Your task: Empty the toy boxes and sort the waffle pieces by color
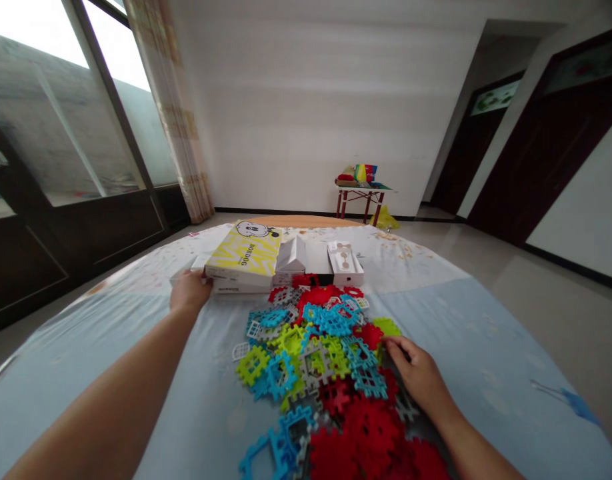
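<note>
Left hand: the left hand (190,291) is at the near left corner of the yellow box (246,257), fingers bent round the edge; from here I can't tell whether they grip it or merely rest there.
Right hand: the right hand (416,369) is at the right flank of the heap of plastic pieces (359,427), thumb and forefinger drawn narrow beside a lime piece (387,326). Whether something is pinched between them, I can't tell.
Heap: it sprawls down the middle of the blue cloth (201,393), between the two arms, with the boxes behind it.
Step in hand: I'd call it handling at two spots, one hand steadying or taking hold of a box, the other at the pieces.
Next move: freeing a piece there would, I judge, call for a light pinch and a lift clear of its toothed neighbours; shifting the box calls for a surer hold.
Boxes: at least four; the yellow one, a white box (243,291) under it, a peaked box (292,257) and a small white box (345,263).
Pieces: dozens, too tangled to count; red, blue, lime, grey, two teal frames (370,382) standing out, several pale window pieces (241,351).
By the wall: one small table (386,190), one yellow bag (385,219).
</note>
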The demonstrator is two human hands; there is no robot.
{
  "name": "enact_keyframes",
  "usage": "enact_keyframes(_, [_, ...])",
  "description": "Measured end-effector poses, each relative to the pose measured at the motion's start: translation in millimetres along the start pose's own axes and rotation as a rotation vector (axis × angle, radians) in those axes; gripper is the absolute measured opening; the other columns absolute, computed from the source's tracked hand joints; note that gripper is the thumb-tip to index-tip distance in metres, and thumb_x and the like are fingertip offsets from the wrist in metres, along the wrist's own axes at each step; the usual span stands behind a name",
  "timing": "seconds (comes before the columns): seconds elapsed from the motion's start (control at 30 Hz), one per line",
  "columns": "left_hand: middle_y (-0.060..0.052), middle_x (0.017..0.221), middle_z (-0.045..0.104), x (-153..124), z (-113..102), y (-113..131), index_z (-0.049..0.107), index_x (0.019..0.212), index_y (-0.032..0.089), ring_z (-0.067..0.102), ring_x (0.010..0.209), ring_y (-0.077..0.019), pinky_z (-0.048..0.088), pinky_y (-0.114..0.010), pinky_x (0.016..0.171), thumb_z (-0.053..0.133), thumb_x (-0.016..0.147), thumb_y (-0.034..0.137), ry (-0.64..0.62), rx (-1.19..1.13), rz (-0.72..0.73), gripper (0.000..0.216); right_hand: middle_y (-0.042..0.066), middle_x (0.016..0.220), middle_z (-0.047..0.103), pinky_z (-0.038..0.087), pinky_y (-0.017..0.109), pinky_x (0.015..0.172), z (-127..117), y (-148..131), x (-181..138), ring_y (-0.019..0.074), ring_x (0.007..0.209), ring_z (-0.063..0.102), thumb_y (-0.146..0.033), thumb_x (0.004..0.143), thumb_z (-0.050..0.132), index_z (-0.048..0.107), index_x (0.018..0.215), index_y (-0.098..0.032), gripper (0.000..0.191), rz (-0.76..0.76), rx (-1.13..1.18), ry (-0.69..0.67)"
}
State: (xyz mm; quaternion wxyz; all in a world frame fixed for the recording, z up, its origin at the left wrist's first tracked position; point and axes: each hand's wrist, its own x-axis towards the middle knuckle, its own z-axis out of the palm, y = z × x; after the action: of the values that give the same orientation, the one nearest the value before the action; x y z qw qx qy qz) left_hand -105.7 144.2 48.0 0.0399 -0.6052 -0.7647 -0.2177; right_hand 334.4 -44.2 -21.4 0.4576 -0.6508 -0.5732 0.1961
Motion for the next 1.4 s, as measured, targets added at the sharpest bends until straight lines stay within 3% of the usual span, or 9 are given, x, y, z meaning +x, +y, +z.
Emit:
enact_keyframes(0.33, [-0.016,0.101,0.059,9.9,24.0,42.1,0.065,0.097,0.012,0.057,0.088,-0.0272,0.044,-0.036,0.076,0.048,0.074,0.031,-0.011,-0.052,0.072,0.035,0.006,0.097,0.07,0.048,0.033,0.084,-0.1,0.0,-0.2,0.0233,0.092,0.063,-0.047,0.082,0.044,0.068,0.092,-0.021,0.037,0.013,-0.016,-0.005])
enact_keyframes(0.47, [-0.015,0.103,0.059,9.4,32.4,46.7,0.065,0.098,0.012,0.057,0.093,-0.0265,0.043,-0.035,0.082,0.048,0.075,0.03,-0.021,-0.089,0.116,0.034,0.006,0.097,0.069,0.047,0.032,0.084,-0.1,1.1,-0.3,0.023,0.092,0.063,-0.047,0.082,0.044,0.067,0.094,-0.02,0.037,0.023,-0.009,-0.023])
enact_keyframes(0.57, [-0.015,0.115,0.053,0.9,30.4,41.3,0.061,0.109,0.013,0.057,0.094,-0.0239,0.043,-0.033,0.087,0.049,0.075,0.03,-0.017,-0.118,0.139,0.04,0.007,0.097,0.069,0.047,0.033,0.084,0.2,2.7,0.4,0.0229,0.093,0.062,-0.046,0.083,0.044,0.066,0.094,-0.019,0.036,0.028,0.002,-0.025])
enact_keyframes(0.7, [-0.017,0.13,0.039,-28.7,21.6,20.6,0.044,0.129,0.013,0.06,0.087,-0.0192,0.042,-0.034,0.092,0.048,0.075,0.038,0.114,-0.229,0.076,0.059,0.007,0.095,0.069,0.046,0.033,0.084,1.4,3.7,1.9,0.0228,0.092,0.062,-0.044,0.082,0.045,0.066,0.092,-0.019,0.034,0.023,0.02,-0.02])
enact_keyframes(0.8, [-0.017,0.127,0.041,-62.7,20.5,-0.7,0.041,0.129,0.01,0.057,0.096,-0.0218,0.04,-0.035,0.095,0.046,0.075,0.043,0.165,-0.271,0.029,0.063,0.006,0.092,0.07,0.047,0.033,0.082,2.4,3.3,2.9,0.0224,0.09,0.063,-0.042,0.082,0.044,0.066,0.09,-0.019,0.033,-0.007,0.039,-0.008])
enact_keyframes(0.93, [-0.02,0.126,0.045,-115.5,23.4,-17.6,0.044,0.128,0.005,0.041,0.121,-0.0281,0.032,-0.037,0.103,0.039,0.077,0.046,0.071,-0.128,0.041,0.065,0.006,0.092,0.07,0.046,0.034,0.083,3.2,3.7,4.0,0.022,0.09,0.063,-0.041,0.082,0.044,0.066,0.089,-0.018,0.033,-0.04,0.046,0.029])
enact_keyframes(1.1, [-0.02,0.14,0.036,-169.3,14.4,-9.7,0.037,0.136,0.008,0.034,0.127,-0.0318,0.027,-0.044,0.103,0.028,0.082,0.05,-0.03,0.104,0.08,0.069,0.007,0.094,0.07,0.045,0.033,0.086,3.9,4.6,4.5,0.0218,0.093,0.062,-0.04,0.082,0.042,0.066,0.09,-0.017,0.034,-0.05,0.063,0.058])
enact_keyframes(1.3, [-0.015,0.142,0.037,-184.1,2.1,-11.5,0.041,0.135,0.013,0.029,0.132,-0.0286,0.019,-0.047,0.105,0.021,0.084,0.053,-0.176,0.23,0.068,0.068,0.009,0.094,0.069,0.045,0.032,0.085,1.0,5.7,0.0,0.0218,0.092,0.062,-0.04,0.081,0.042,0.066,0.091,-0.017,0.034,-0.059,0.074,0.068])
enact_keyframes(1.4, [-0.014,0.142,0.038,-181.4,1.3,-17.9,0.043,0.134,0.014,0.032,0.13,-0.028,0.02,-0.046,0.105,0.022,0.083,0.054,-0.174,0.241,0.077,0.068,0.009,0.093,0.07,0.045,0.032,0.085,-1.7,8.1,-2.9,0.0213,0.09,0.063,-0.04,0.081,0.043,0.066,0.09,-0.018,0.034,-0.07,0.105,0.068])
